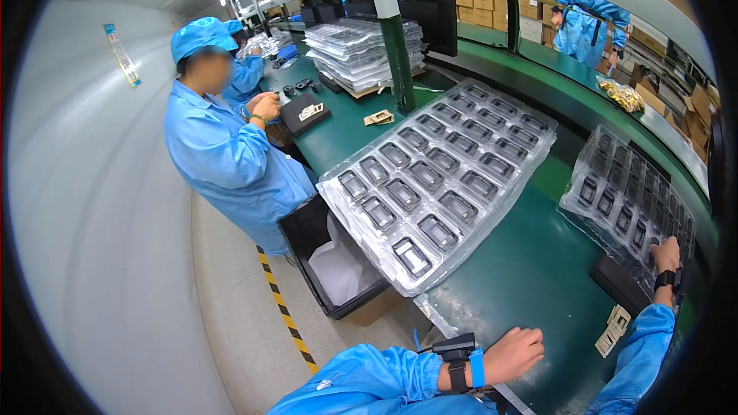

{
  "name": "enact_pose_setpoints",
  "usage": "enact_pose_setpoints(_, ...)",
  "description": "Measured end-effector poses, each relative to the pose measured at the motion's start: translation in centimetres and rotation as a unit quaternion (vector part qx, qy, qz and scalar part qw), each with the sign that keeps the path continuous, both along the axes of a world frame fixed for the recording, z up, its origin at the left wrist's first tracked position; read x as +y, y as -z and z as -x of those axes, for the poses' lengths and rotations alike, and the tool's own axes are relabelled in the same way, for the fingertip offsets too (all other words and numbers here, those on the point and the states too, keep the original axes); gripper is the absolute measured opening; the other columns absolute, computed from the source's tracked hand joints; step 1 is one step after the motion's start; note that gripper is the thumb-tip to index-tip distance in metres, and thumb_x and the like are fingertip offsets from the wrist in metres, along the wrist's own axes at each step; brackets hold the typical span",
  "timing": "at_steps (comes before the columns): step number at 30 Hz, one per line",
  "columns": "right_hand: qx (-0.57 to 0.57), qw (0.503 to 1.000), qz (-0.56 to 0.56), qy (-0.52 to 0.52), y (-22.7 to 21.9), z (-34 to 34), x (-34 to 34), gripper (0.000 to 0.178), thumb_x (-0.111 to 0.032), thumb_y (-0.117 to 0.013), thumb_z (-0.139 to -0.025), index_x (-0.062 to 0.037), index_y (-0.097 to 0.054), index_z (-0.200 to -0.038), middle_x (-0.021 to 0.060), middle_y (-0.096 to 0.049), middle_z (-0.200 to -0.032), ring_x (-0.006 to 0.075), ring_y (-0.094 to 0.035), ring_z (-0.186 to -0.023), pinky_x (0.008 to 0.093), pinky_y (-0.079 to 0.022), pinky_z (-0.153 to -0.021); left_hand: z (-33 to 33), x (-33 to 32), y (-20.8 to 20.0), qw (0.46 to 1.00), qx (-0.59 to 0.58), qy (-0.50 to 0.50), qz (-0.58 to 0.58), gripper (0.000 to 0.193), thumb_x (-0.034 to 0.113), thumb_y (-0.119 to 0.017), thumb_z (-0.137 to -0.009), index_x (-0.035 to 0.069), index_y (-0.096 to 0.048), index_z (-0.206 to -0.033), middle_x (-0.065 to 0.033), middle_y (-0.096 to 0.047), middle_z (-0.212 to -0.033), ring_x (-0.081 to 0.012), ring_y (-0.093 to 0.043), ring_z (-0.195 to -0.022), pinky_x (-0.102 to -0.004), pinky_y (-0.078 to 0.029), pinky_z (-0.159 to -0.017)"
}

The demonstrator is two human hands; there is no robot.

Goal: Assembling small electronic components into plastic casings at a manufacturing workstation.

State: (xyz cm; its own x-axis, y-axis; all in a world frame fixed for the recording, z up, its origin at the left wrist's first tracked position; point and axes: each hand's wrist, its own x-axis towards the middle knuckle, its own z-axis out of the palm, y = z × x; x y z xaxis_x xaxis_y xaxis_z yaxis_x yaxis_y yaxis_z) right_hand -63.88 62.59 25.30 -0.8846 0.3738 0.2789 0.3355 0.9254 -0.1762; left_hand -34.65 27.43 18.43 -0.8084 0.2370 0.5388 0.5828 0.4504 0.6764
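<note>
My left hand point(516, 353) rests on the green table near its front edge, fingers loosely bent, nothing visible in it. My right hand point(666, 255) reaches to the near end of a stack of clear plastic trays point(573, 200) at the right. Its fingers are bent in over the pockets, and what they grip is hidden. Black rectangular frames point(606, 201) sit in those pockets. Left of it, a large clear tray point(442, 261) lies on the table, most of its pockets filled with similar black frames point(413, 257). Pale flat pieces point(613, 330) lie near my right forearm.
A dark box point(619, 283) stands by the right stack. A black bin point(334, 309) with white sheeting sits below the table's left edge. Co-workers in blue work at the far left point(223, 138). Stacked trays point(361, 50) and a green post point(400, 69) stand beyond.
</note>
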Motion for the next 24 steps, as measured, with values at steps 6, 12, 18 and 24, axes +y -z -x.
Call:
enact_pose_setpoints(6,0.014,0.995,0.093,-0.040,-0.2,-1.0,-1.7,0.021,-0.014,-0.068,-0.072,0.0001,-0.059,-0.085,0.0207,-0.066,-0.083,0.0364,-0.066,-0.085,0.0413,-0.051,-0.075,0.1,-0.1,0.0,1.000,0.007,-0.002,0.006,0.010,0.010,-0.064,-0.085,0.005,-0.056,-0.082,-0.0085,-0.047,-0.089,-0.0241,-0.052,-0.082,-0.0361,-0.038,-0.073)
enact_pose_setpoints(12,0.143,0.925,0.265,-0.233,0.2,-2.2,1.3,0.012,-0.011,-0.058,-0.087,-0.0045,-0.054,-0.078,-0.0020,-0.049,-0.067,0.0068,-0.044,-0.057,0.0261,-0.036,-0.051,0.4,-0.2,0.0,1.000,0.008,0.009,0.000,0.009,0.010,-0.064,-0.085,0.005,-0.056,-0.082,-0.0084,-0.047,-0.088,-0.0242,-0.052,-0.082,-0.0361,-0.038,-0.072)
enact_pose_setpoints(18,-0.076,0.803,0.487,-0.334,-6.4,-22.6,-13.9,0.010,-0.011,-0.056,-0.094,-0.0081,-0.049,-0.087,-0.0045,-0.047,-0.070,0.0034,-0.042,-0.054,0.0192,-0.033,-0.045,0.5,-0.2,0.0,0.995,-0.080,0.024,-0.063,0.017,0.017,-0.056,-0.095,0.003,-0.062,-0.102,-0.0093,-0.055,-0.095,-0.0252,-0.060,-0.082,-0.0365,-0.047,-0.076)
enact_pose_setpoints(24,-0.140,0.719,0.624,-0.274,-2.9,-30.9,-16.0,0.018,-0.023,-0.056,-0.097,-0.0076,-0.047,-0.095,-0.0019,-0.049,-0.071,0.0048,-0.044,-0.049,0.0181,-0.035,-0.044,-0.9,1.6,-3.0,0.807,-0.450,0.167,-0.344,0.038,0.035,-0.039,-0.105,0.002,-0.051,-0.120,-0.0088,-0.060,-0.091,-0.0129,-0.062,-0.073,-0.0268,-0.051,-0.067)
